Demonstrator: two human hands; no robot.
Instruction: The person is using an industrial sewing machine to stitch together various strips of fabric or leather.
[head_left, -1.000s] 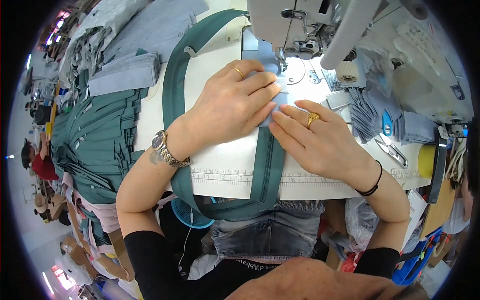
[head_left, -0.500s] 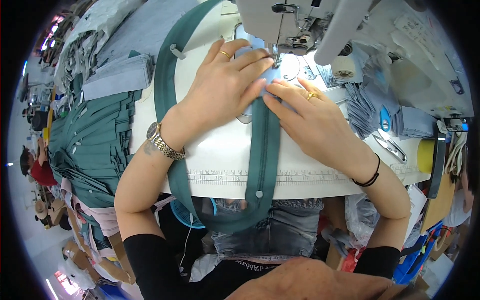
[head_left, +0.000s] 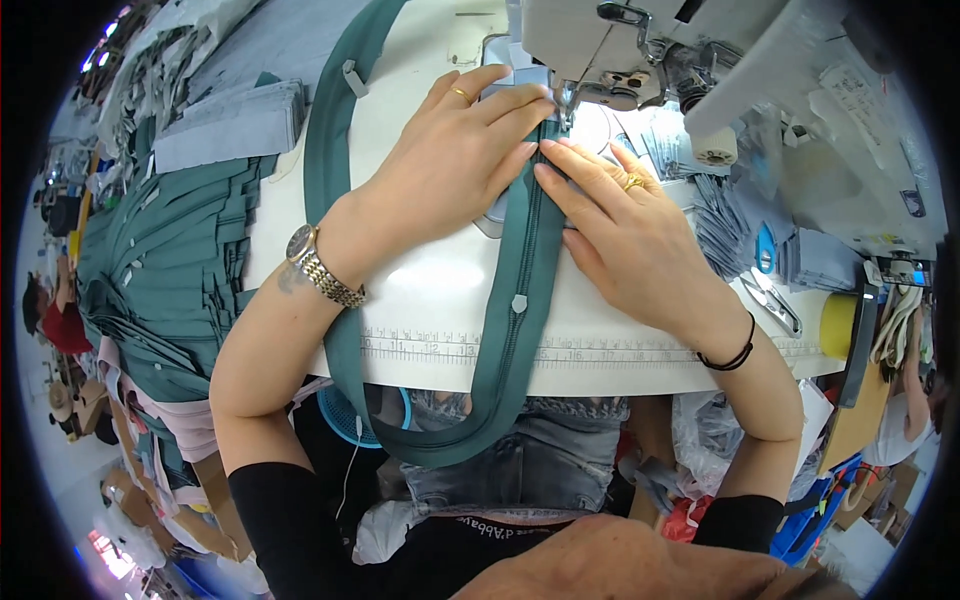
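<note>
My left hand [head_left: 460, 150] lies with fingers spread over the left of a green zipper strip [head_left: 510, 270] and a pale blue piece [head_left: 525, 76], fingertips beside the sewing machine's presser foot [head_left: 565, 110]. My right hand [head_left: 615, 230] rests flat on the right of the same strip, fingertips close to my left hand's, just below the foot. A white zipper slider [head_left: 519, 302] sits on the strip. The strip drops over the table edge, loops back up along the left and carries another white tab [head_left: 355, 78]. My fingers partly hide the work under the foot.
Piled green strips [head_left: 155, 280] and grey pieces [head_left: 225, 125] lie left. Right of the machine [head_left: 590, 45] are grey bundles [head_left: 818, 260], scissors [head_left: 770, 305], a blue snipper [head_left: 764, 250] and yellow tape [head_left: 835, 325]. A blue basket [head_left: 340, 408] is below. People [head_left: 63, 325] [head_left: 895, 430] are at both sides.
Both my hands have moved up toward the machine with the zipper strip. The slider on the strip is higher on the table, and more of the strip's teeth show between my hands.
</note>
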